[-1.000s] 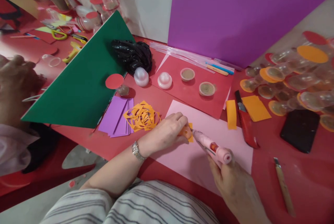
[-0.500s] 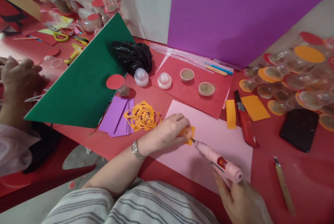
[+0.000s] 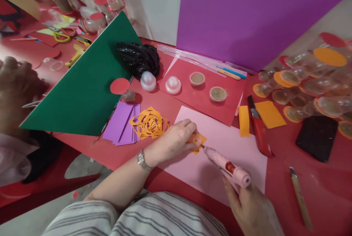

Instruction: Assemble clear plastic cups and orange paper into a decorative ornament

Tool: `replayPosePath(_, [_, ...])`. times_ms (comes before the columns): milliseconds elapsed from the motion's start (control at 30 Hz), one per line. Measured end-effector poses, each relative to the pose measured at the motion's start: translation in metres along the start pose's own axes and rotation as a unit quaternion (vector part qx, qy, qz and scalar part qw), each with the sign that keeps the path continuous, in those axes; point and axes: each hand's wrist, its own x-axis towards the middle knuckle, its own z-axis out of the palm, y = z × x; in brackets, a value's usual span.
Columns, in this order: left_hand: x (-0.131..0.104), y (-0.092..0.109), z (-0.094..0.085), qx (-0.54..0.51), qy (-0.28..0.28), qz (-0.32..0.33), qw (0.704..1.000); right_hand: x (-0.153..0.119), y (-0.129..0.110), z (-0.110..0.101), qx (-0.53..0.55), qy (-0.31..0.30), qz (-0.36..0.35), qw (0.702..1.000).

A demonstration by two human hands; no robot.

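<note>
Two hands work: the left hand [image 3: 178,137] pinches one clear round cup [image 3: 197,140] over orange paper [image 3: 202,138], the right hand [image 3: 251,204] curls round one pink glue gun [image 3: 227,165].

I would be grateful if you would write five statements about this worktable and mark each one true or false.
1. The right hand holds a pink hot glue gun. True.
2. The left hand rests on the black plastic bag. False: it holds a small translucent plastic piece at some orange paper.
3. A metal wristwatch is on the left wrist. True.
4. The heap of cut orange paper lies to the left of the purple paper strips. False: it lies to their right.
5. The round orange disc lies flat on the pink sheet. False: it is among the clear plastic pieces at the far right.
</note>
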Motion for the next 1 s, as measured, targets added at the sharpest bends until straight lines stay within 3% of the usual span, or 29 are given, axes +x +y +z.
replayPosePath(133, [-0.001, 0.002, -0.001, -0.019, -0.001, 0.006, 1.0, 0.016, 0.005, -0.001, -0.065, 0.005, -0.038, 0.997])
replayPosePath(333, [-0.003, 0.002, -0.001, -0.032, -0.004, 0.013, 0.999, 0.036, 0.008, 0.006, -0.038, 0.001, -0.054, 0.998])
replayPosePath(533, [-0.002, 0.002, -0.001, -0.011, 0.003, 0.013, 1.0, 0.023, 0.009, 0.005, -0.04, 0.019, -0.056, 0.997])
replayPosePath(733, [-0.002, -0.001, 0.001, 0.012, 0.012, 0.01, 1.0, 0.001, 0.008, -0.001, -0.016, -0.008, -0.039, 0.999])
replayPosePath(1000, [-0.005, -0.005, -0.003, -0.037, 0.002, 0.07, 0.997, -0.003, 0.008, -0.011, 0.004, 0.005, 0.001, 1.0])
